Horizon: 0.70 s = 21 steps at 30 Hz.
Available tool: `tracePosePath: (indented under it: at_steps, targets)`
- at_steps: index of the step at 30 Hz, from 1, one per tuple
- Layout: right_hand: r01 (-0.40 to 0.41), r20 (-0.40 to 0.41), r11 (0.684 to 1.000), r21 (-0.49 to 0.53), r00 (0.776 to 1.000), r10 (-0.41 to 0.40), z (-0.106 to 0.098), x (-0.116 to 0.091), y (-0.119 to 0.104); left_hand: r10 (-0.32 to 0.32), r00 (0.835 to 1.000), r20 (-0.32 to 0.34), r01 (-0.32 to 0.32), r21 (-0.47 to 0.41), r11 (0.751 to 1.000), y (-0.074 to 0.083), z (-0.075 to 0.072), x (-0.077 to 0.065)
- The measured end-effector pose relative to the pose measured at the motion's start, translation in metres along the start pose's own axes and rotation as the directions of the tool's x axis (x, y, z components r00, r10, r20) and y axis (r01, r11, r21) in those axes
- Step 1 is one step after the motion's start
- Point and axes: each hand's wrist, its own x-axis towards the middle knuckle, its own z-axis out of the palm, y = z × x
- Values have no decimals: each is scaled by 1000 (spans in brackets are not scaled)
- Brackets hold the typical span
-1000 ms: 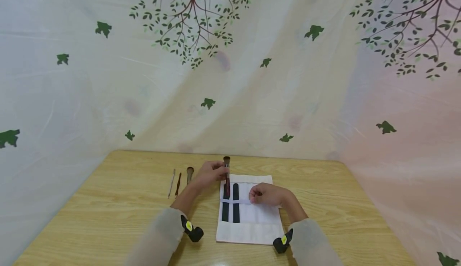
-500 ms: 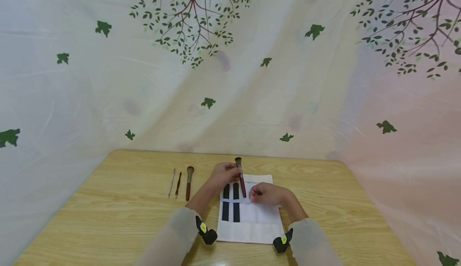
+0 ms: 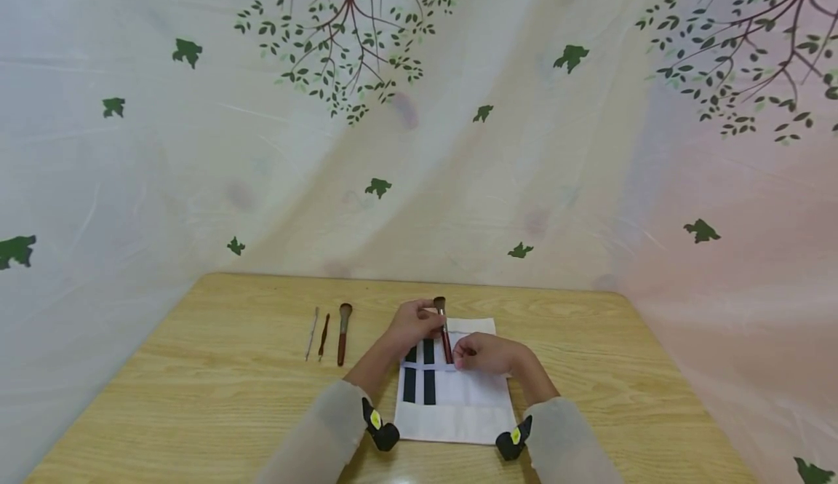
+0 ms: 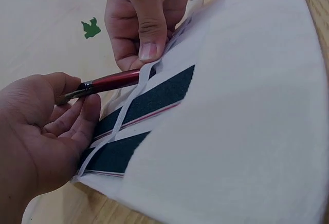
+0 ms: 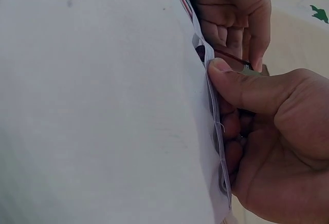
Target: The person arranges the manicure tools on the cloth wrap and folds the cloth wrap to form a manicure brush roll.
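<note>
My left hand [image 3: 411, 325] holds a brush [image 3: 447, 342] with a dark red handle between thumb and fingers, bristles away from me. Under it lies a white cloth brush roll [image 3: 455, 422]. In the left wrist view the tip of the brush handle [image 4: 115, 81] passes under a white elastic band [image 4: 122, 115]. At that spot my right hand [image 3: 489, 354] pinches the band, its thumb [image 5: 223, 66] on the edge in the right wrist view. Two black strips [image 3: 429, 387] sit under the band, left of the brush.
Left of the roll on the wooden table [image 3: 196, 397] lie a wide brush [image 3: 343, 335], a thin reddish-brown tool [image 3: 324, 337] and a slim pale tool [image 3: 312, 335]. Behind the table hangs a curtain [image 3: 419, 222] printed with leaves.
My left hand has carried the brush rightward over the black strips, then down toward me, bringing its handle end to the band beside my right fingers. The right hand has stayed put.
</note>
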Motion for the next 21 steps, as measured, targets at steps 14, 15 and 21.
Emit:
tracePosePath:
  at_steps: [14, 15, 21]
  targets:
    - [9, 9, 1000, 8, 1000, -9, -1, -2, -2, 45, 998, 51, -51, 124, 991, 3, 3, -2]
    - [10, 9, 1000, 9, 1000, -10, -1, -2, -3, 43, 998, 49, -49, 131, 990, 3, 3, -2]
    - [2, 6, 1000, 13, 1000, -2, 0, -2, -3, 28, 997, 69, -43, 222, 974, 4, 2, -3]
